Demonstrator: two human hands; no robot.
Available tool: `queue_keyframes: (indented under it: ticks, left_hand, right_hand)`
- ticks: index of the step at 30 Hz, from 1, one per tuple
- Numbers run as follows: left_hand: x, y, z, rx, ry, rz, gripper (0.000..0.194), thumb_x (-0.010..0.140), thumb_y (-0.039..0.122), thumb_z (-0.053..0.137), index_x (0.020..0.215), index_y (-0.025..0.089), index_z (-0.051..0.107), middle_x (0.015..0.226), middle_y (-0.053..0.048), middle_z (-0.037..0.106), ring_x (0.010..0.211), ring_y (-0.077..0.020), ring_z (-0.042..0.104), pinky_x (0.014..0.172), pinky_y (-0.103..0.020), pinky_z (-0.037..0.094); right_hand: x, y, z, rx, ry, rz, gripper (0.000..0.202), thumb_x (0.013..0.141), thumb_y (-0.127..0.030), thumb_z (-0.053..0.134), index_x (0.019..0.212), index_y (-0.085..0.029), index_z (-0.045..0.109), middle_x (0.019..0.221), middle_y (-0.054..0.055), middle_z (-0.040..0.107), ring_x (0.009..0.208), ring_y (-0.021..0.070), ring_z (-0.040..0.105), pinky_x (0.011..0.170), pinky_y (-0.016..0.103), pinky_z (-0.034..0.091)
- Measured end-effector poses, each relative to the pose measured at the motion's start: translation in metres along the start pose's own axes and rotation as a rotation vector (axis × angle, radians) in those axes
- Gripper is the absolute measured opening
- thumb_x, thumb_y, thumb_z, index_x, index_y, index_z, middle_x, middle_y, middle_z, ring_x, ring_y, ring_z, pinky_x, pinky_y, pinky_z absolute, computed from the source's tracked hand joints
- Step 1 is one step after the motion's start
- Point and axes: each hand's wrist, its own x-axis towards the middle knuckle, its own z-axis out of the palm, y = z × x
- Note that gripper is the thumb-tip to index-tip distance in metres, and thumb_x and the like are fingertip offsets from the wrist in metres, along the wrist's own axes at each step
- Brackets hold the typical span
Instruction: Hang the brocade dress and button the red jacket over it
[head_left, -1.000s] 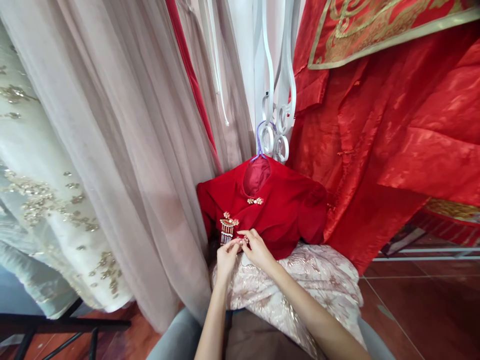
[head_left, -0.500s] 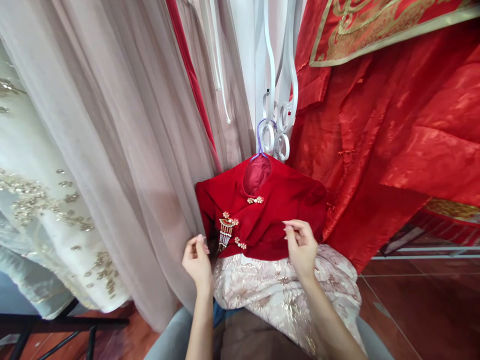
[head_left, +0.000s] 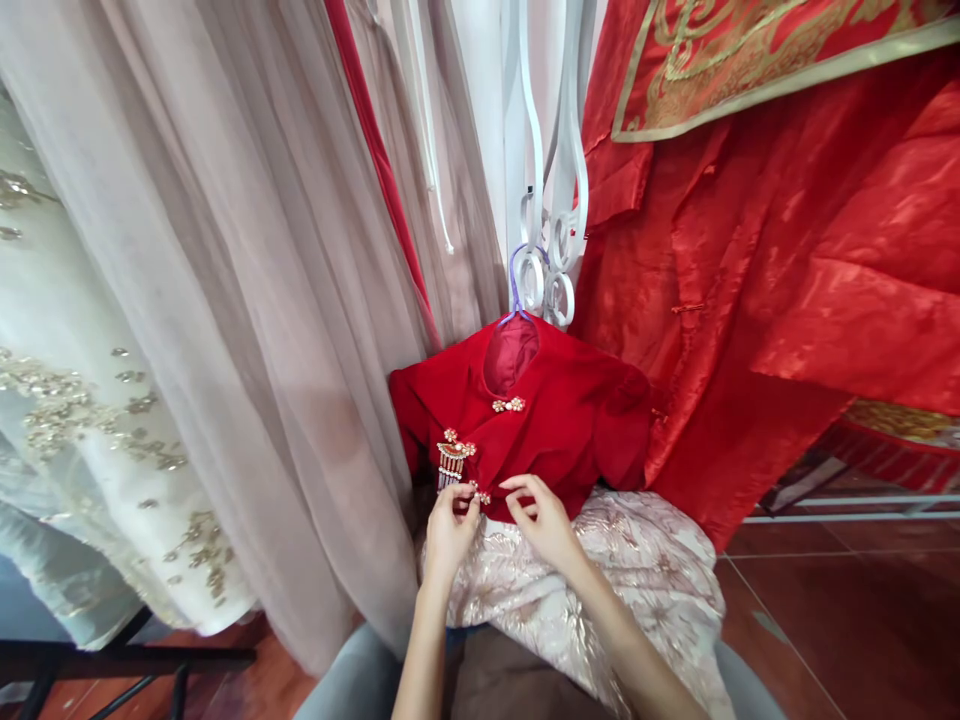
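A red velvet jacket [head_left: 555,410] hangs in front of me on a purple hanger [head_left: 515,280]. Jewelled flower clasps fasten its front: an upper clasp [head_left: 508,405] below the collar and a lower clasp [head_left: 484,497] near the hem. Left of them hangs a fan-shaped brooch [head_left: 451,462] with beaded tassels. My left hand [head_left: 450,530] pinches at the left end of the lower clasp, its fingers partly covering it. Just right of that clasp, my right hand [head_left: 541,520] is at the hem with fingers curved and apart, holding nothing visible.
Pale embroidered fabric [head_left: 600,560] with gold flowers lies below the jacket, over my lap. Sheer pinkish drapes [head_left: 247,300] hang at left beside a sequinned white gown [head_left: 75,330]. Red satin garments [head_left: 750,280] hang at right. A white scrolled metal stand [head_left: 559,250] supports the hanger.
Both hands have come inward from either side of the jacket to its lower clasp. The left moved right to pinch there; the right moved left and down. The view shifted slightly.
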Motion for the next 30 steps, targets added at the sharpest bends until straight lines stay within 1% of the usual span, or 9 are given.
queue_keyframes:
  ticks: [3,5,8,13,20,24,27,29,30]
  left_hand:
    - [-0.002,-0.008,0.003,0.030,-0.056,0.033,0.020,0.071,0.031,0.064,0.086,0.018,0.065,0.085,-0.007,0.070,0.076,-0.0179,0.065,0.067,-0.028,0.052]
    - [-0.001,-0.010,0.001,0.039,-0.098,0.048,0.019,0.071,0.029,0.064,0.086,0.018,0.066,0.086,-0.007,0.070,0.078,-0.0183,0.066,0.070,-0.029,0.052]
    - [0.000,-0.011,-0.004,0.025,-0.134,0.029,0.017,0.072,0.029,0.065,0.084,0.017,0.067,0.083,-0.007,0.071,0.077,-0.0188,0.066,0.073,-0.031,0.053]
    - [0.001,-0.008,-0.008,-0.018,-0.111,-0.026,0.019,0.070,0.034,0.070,0.077,0.017,0.069,0.078,-0.006,0.071,0.073,-0.0188,0.066,0.074,-0.031,0.053]
    - [0.000,-0.008,-0.005,-0.149,-0.078,-0.101,0.023,0.063,0.034,0.076,0.074,0.016,0.069,0.075,-0.006,0.071,0.071,-0.0177,0.066,0.073,-0.028,0.053]
    - [0.000,-0.009,-0.002,-0.219,-0.046,-0.160,0.025,0.060,0.034,0.077,0.071,0.014,0.068,0.071,-0.006,0.070,0.068,-0.0171,0.066,0.066,-0.026,0.052]
    - [0.000,-0.007,0.000,-0.245,-0.060,-0.161,0.026,0.057,0.033,0.079,0.069,0.014,0.066,0.067,-0.004,0.068,0.065,-0.0152,0.064,0.063,-0.024,0.051]
    - [0.002,-0.002,0.001,-0.302,-0.039,-0.157,0.029,0.055,0.033,0.081,0.070,0.014,0.065,0.069,-0.003,0.067,0.064,-0.0141,0.064,0.062,-0.023,0.052]
    - [0.004,0.001,0.001,-0.361,-0.013,-0.160,0.031,0.056,0.034,0.081,0.074,0.015,0.065,0.073,-0.003,0.068,0.067,-0.0140,0.064,0.064,-0.024,0.053]
  right_hand:
    - [-0.001,0.015,0.014,0.048,-0.084,0.036,0.020,0.083,-0.023,0.051,0.101,-0.020,0.058,0.102,0.008,0.061,0.091,0.0170,0.062,0.067,0.027,0.056]
    - [0.000,0.021,0.020,0.067,-0.095,0.038,0.021,0.083,-0.023,0.051,0.103,-0.019,0.056,0.104,0.009,0.060,0.094,0.0175,0.062,0.072,0.030,0.057]
    - [0.004,0.024,0.025,0.079,-0.109,0.031,0.019,0.083,-0.023,0.051,0.102,-0.020,0.055,0.103,0.008,0.060,0.092,0.0168,0.062,0.074,0.031,0.056]
    - [0.010,0.023,0.027,0.079,-0.128,0.037,0.016,0.081,-0.023,0.053,0.097,-0.020,0.055,0.096,0.006,0.061,0.086,0.0158,0.063,0.072,0.030,0.055]
    - [0.014,0.019,0.028,0.064,-0.101,0.053,0.011,0.081,-0.031,0.057,0.086,-0.020,0.055,0.082,0.004,0.064,0.074,0.0162,0.064,0.066,0.030,0.054]
    - [0.015,0.018,0.027,0.072,-0.104,0.059,0.011,0.082,-0.031,0.056,0.085,-0.021,0.055,0.082,0.004,0.065,0.075,0.0163,0.064,0.066,0.029,0.054]
    - [0.015,0.018,0.026,0.075,-0.100,0.070,0.012,0.082,-0.032,0.055,0.085,-0.020,0.055,0.082,0.004,0.065,0.076,0.0163,0.064,0.066,0.029,0.054]
    - [0.014,0.017,0.023,0.095,-0.100,0.083,0.014,0.082,-0.034,0.055,0.085,-0.020,0.055,0.082,0.005,0.065,0.077,0.0164,0.064,0.068,0.029,0.054]
    - [0.013,0.017,0.021,0.113,-0.108,0.094,0.016,0.082,-0.035,0.056,0.086,-0.020,0.055,0.083,0.005,0.065,0.077,0.0164,0.064,0.069,0.030,0.054]
